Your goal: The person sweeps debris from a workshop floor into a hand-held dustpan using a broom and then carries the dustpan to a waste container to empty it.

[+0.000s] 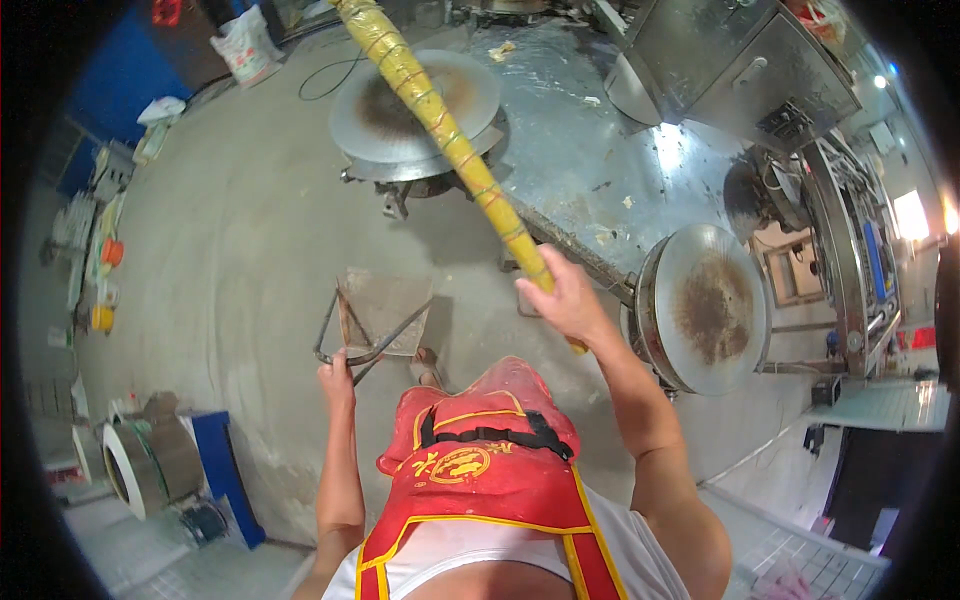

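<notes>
In the head view, my right hand (566,296) grips a long pole (469,161) wrapped in yellow film and wound with coloured string. It slants up and left from my hand, and its upper end leaves the picture. My left hand (337,377) holds the bent dark rod of a metal frame (375,349). A flat, worn plate (390,307) is joined to this frame; whether it is a scoop or a stool, I cannot tell. Behind the pole, a large round metal griddle (360,112) with a browned middle is partly covered.
Another round griddle (705,307) stands on the right, close to my right forearm. A low metal bar (574,244) runs between the griddles. Upper right is a steel cabinet (742,67); a cable (319,79) and a white sack (247,49) are upper left. A metal drum (161,465) sits lower left.
</notes>
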